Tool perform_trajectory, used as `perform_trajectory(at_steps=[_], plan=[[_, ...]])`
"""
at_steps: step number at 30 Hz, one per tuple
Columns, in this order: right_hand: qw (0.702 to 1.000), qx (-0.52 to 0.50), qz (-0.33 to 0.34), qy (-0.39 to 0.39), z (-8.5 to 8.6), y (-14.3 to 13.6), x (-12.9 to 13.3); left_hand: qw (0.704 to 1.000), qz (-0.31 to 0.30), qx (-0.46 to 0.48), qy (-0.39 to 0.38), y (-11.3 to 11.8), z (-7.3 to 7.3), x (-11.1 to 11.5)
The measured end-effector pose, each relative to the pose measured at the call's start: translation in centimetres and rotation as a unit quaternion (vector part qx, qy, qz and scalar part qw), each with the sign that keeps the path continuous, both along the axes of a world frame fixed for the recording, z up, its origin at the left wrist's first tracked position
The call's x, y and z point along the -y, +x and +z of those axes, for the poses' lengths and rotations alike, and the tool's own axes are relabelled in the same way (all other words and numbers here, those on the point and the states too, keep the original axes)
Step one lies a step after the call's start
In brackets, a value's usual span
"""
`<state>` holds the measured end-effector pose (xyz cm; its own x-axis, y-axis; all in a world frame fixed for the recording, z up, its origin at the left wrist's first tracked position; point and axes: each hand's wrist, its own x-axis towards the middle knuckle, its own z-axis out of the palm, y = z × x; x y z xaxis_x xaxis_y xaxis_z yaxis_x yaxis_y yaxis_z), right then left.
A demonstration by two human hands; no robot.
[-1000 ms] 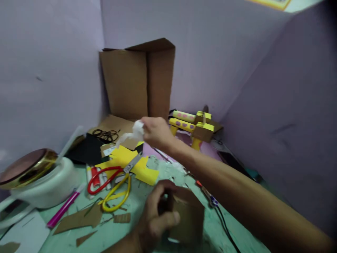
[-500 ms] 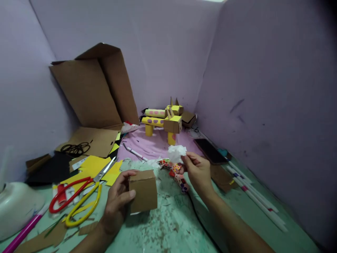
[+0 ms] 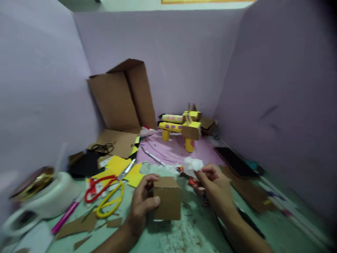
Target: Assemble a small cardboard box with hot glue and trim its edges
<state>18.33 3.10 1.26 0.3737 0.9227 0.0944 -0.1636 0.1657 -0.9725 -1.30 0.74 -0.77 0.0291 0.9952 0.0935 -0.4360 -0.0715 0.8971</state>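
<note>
My left hand (image 3: 140, 209) grips a small cardboard box (image 3: 167, 202) from its left side, the thumb pressed on its front face and the fingers behind. My right hand (image 3: 216, 188) pinches a crumpled white piece of tissue or thin plastic (image 3: 192, 164) between thumb and fingertips, to the box's upper right. Beneath that hand lies a colourful patterned object (image 3: 192, 182), partly hidden by the fingers. Beyond both hands stand two yellow cardboard animal figures with pink or purple spots; the nearer figure (image 3: 191, 131) has a box-shaped head.
Scissors (image 3: 122, 179) with red and yellow handles lie on yellow paper (image 3: 116, 163) at left. Nearby are a magenta pen (image 3: 65, 214), cardboard scraps (image 3: 79, 225) and a white pot (image 3: 58, 195). A big cardboard box (image 3: 118, 100) leans behind. Right: a phone (image 3: 235, 161) and white sticks (image 3: 292, 214).
The camera has tilted up and turned left, so everything appears farther right and the white pot shows more. Both hands keep their holds on the box and the white piece.
</note>
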Motion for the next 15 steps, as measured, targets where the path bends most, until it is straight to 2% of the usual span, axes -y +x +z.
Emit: perform_trajectory(at_steps=[2, 7, 11, 13, 14, 15], plan=[[0.999, -0.017, 0.04, -0.028, 0.0, 0.0, -0.1, 1.0, -0.012, -0.002, 0.009, -0.1, -0.2, -0.1], [0.997, -0.024, 0.072, -0.001, 0.2, -0.8, 0.2, 1.0, -0.026, 0.0, 0.011, -0.3, -0.5, -0.3], [0.996, -0.025, 0.089, 0.012, -0.6, -0.4, 0.7, 1.0, 0.0, -0.012, 0.011, 0.0, -0.3, 0.0], [0.999, 0.011, 0.035, 0.002, -1.2, 0.2, 0.6, 0.999, -0.039, 0.003, -0.003, 0.2, -0.1, 0.1], [0.998, 0.036, 0.041, -0.016, -1.5, 0.5, 0.4, 0.998, -0.067, 0.01, -0.005, 0.2, 0.0, 0.1], [0.998, 0.049, 0.042, -0.026, -1.7, 0.7, 0.1, 0.998, -0.067, 0.008, -0.002, 0.2, 0.0, 0.1]])
